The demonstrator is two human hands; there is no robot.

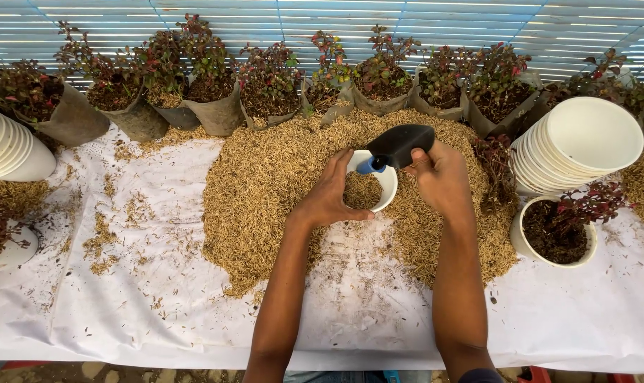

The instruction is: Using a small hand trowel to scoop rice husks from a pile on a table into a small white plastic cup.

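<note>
My left hand (330, 196) grips the near rim of a small white pot (387, 186) that is partly filled with rice husk. The pot sits tilted in a wide heap of rice husk (265, 191) on a white sheet (158, 298). My right hand (441, 179) holds a black scoop (400, 145) with a blue tip by its handle, just above the pot's far rim.
A row of red-leaved plants in grey grow bags (215, 106) lines the far edge. Stacked white pots lie on their sides at the right (584, 142) and left (6, 145). A potted plant in a white pot (556, 230) stands at right, and a loose seedling (496, 174) lies beside it.
</note>
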